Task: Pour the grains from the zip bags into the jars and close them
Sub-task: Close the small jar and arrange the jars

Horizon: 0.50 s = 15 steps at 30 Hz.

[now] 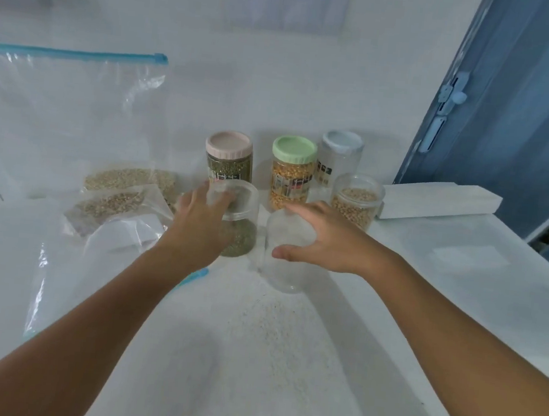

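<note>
My left hand (198,224) curls around the left side of an open clear jar (240,234) partly filled with green grains. My right hand (323,239) spans an empty open clear jar (285,276), thumb in front and fingers behind its top. Both jars stand upright on the white table (252,356). Behind them are a pink-lidded jar (227,156) of green grains, a green-lidded jar (292,172) of yellow corn, a blue-lidded jar (340,157), and an open jar (357,202) of beige grains. Zip bags of beige grains (125,176) (112,207) lie to the left.
A large clear zip bag (68,104) with a blue zipper stands against the wall at left. A flat empty bag (42,269) with a blue slider (194,275) lies under my left forearm. A white box (434,201) sits back right beside a blue door (527,114).
</note>
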{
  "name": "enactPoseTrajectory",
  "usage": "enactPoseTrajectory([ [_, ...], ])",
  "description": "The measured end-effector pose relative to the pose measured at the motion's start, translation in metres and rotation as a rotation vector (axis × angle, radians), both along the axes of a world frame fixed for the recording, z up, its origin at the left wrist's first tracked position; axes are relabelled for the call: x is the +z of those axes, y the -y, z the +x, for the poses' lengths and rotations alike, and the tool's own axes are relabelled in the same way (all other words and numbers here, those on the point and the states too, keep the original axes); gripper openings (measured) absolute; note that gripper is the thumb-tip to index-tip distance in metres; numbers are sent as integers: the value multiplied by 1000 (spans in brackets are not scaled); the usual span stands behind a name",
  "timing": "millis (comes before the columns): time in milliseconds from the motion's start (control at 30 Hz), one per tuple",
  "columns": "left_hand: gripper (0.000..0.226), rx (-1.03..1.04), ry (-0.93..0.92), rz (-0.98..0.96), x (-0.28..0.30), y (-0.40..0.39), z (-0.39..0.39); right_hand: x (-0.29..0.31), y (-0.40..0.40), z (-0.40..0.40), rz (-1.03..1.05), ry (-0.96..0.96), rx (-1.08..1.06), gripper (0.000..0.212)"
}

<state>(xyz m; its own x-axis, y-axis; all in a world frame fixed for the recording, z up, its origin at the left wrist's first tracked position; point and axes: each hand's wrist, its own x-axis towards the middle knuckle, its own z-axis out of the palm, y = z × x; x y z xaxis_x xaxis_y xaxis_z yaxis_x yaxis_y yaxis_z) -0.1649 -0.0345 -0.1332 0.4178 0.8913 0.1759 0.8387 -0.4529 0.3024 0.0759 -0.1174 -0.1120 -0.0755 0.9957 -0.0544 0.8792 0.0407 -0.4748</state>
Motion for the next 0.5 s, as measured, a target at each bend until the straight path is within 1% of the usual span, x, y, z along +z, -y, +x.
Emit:
enactPoseTrajectory([
  [67,83,-49,122,84,-12,18,1,1,4,0,-8,5,-13,104],
  [100,87,-99,195,78,-16,28,3,1,6,1,-13,8,-23,105],
  [133,93,-148,238,31,-19,38,7,2,7,3,-20,7,-31,106],
  [200,104,-204,254,-76,-23,54,17,3,11,6,-32,2,-43,106],
  [233,106,-206,259,-69,-26,60,23,3,11,7,-33,1,-47,106],
  [333,106,-165,256,110,-26,73,42,5,13,8,-36,0,-64,116],
  [367,108,-152,258,129,-26,74,48,6,13,8,-43,5,-69,117],
  [400,110,-144,270,106,-26,75,52,7,13,8,-52,13,-68,117],
  [433,115,-136,295,36,-28,75,56,7,13,8,-57,24,-61,115],
  [500,126,-102,361,-181,-32,73,65,9,14,10,-55,35,-37,111],
])
